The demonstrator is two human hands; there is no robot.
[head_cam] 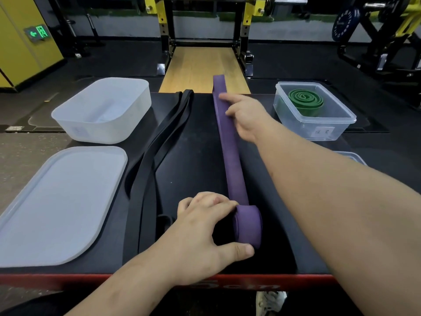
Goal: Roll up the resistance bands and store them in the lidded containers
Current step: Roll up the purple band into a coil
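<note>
1. Fingers [211, 200] of the left hand [202, 229] curl over the rolled end [248, 226] of the purple band [230, 156]. The thumb presses its near side, so this hand grips the coil from the left.
2. Far left, a frosted lid [45, 201] lies flat. Behind it stands an open frosted tub [75, 124] with nothing visible inside. Both sit just beside the left edge of the black pad [196, 160].
3. Next comes a black band [155, 153], loose and unrolled on the pad, running near to far, apart from the purple one.
4. Right of it, the purple band's long axis runs straight away from the person. It goes from the coil near the red front edge [68, 279] to a far end past the pad's far edge. The coil's axis lies crosswise, so rolling should carry it forward along the strip. The left hand is the nearer to it.
5. Further along the strip, the right hand [248, 117] rests on it with fingers extended, slightly blurred, seemingly flattening it. It alone sits in the coil's path; the pad either side looks open.
6. Far right, a clear container [330, 131], lid off, holds a rolled green band [306, 101]. A second lid [352, 157] peeks out beyond the forearm.
</note>
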